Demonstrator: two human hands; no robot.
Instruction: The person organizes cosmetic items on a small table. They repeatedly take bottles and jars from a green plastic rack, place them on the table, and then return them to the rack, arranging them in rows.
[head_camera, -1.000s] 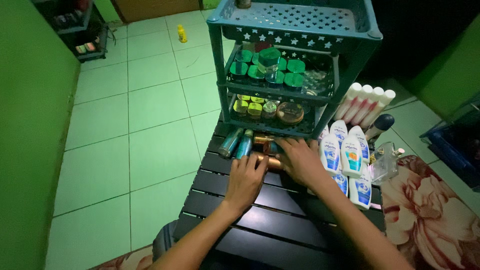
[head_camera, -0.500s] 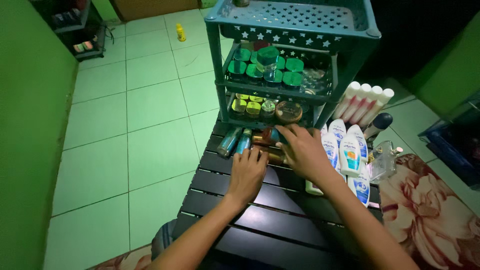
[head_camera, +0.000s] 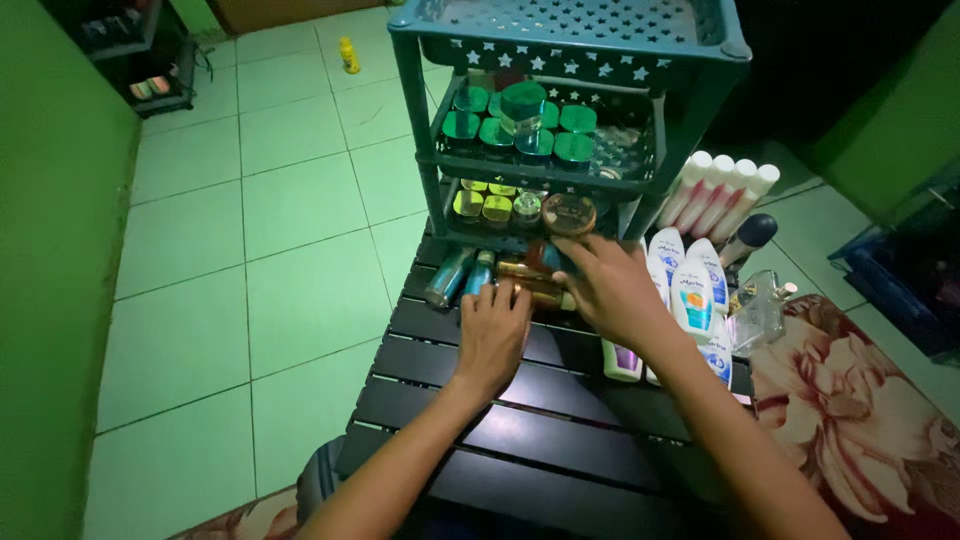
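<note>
Both hands on the small bottles in front of the rack

My left hand (head_camera: 492, 335) lies palm down on the dark slatted surface (head_camera: 520, 440), its fingers (head_camera: 500, 297) stretched forward and resting flat on a gold bottle (head_camera: 545, 294) that lies on its side. That bottle's long axis runs across my view, left to right, roughly parallel to the front of the teal plastic rack (head_camera: 570, 110). The left fingers are nearly straight, pressed onto the bottle rather than wrapped around it.

My right hand (head_camera: 612, 290) reaches further in, to the foot of the rack. Its fingers (head_camera: 570, 247) curl over a small bottle with a blue end (head_camera: 545, 258); I cannot tell whether they actually grip it or only cover it, and its direction is mostly hidden.

Just left of my left fingers lie two teal bottles (head_camera: 458, 276), side by side, their long axes slanting away from me toward the rack. Right of my right hand stand white lotion bottles (head_camera: 690, 290), upright and close together. The rack's middle shelf holds green-capped jars (head_camera: 520, 125).
</note>
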